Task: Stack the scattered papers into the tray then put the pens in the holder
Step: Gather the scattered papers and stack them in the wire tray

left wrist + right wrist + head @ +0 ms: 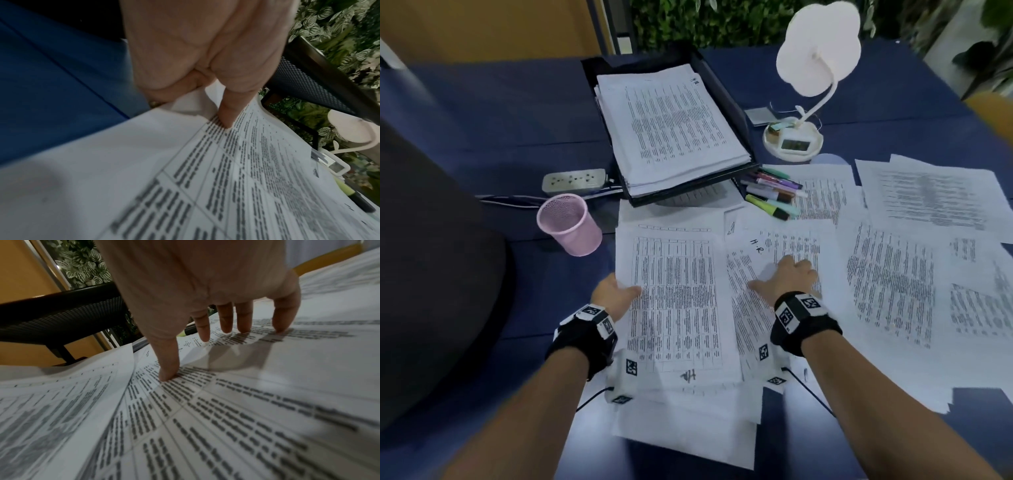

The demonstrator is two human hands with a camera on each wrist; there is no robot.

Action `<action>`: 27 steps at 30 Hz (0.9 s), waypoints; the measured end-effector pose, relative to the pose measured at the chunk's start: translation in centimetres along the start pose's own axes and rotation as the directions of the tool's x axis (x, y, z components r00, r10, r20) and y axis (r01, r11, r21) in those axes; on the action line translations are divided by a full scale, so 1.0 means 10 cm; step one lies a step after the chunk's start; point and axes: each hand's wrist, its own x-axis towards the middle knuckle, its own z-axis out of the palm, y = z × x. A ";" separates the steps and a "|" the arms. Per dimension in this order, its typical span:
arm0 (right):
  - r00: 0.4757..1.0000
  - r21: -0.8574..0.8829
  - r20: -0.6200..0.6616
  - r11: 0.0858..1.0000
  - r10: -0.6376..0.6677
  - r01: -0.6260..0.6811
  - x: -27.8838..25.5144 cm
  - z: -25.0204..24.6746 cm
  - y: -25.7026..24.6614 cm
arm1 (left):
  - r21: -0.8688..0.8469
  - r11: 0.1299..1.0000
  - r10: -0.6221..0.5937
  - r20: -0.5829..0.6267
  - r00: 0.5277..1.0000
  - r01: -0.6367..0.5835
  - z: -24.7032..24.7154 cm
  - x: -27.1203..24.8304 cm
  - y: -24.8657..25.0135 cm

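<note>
Printed sheets lie scattered over the blue table. My left hand (619, 291) grips the left edge of a table-printed sheet (678, 301). In the left wrist view its thumb (226, 112) lies on top of that sheet (216, 178) and the fingers are curled beneath. To the right, my right hand (787, 277) presses spread fingertips (242, 321) on a sheet marked "H.R." (763, 246). The black mesh tray (726, 92) at the back holds a paper stack (671, 130). Several pens and highlighters (774, 195) lie by the tray's front right corner. An empty pink mesh holder (568, 224) leans at the left.
A white lamp (815, 68) with a clock base stands right of the tray. A power strip (575, 181) lies behind the holder. More sheets (928, 198) cover the right side of the table. A dark chair back (431, 274) rises at the left.
</note>
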 end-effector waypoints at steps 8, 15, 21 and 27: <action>0.998 0.117 0.030 0.991 0.058 -0.062 0.02 0.05 -0.03 | -0.019 0.998 0.059 0.146 0.987 -0.057 -0.10 0.12 -0.12; 0.998 0.002 0.003 0.998 0.070 -0.070 -0.05 0.02 -0.09 | 0.134 0.987 0.066 0.150 0.987 -0.086 -0.12 0.08 -0.05; 0.998 0.243 0.001 0.968 -0.070 0.068 -0.07 -0.06 -0.03 | 0.189 0.979 0.046 0.153 0.987 -0.075 -0.12 0.04 0.00; 0.889 0.121 -0.365 0.932 -0.278 0.341 -0.19 -0.60 -0.07 | 0.324 0.942 0.023 0.198 0.980 -0.088 -0.07 0.02 0.11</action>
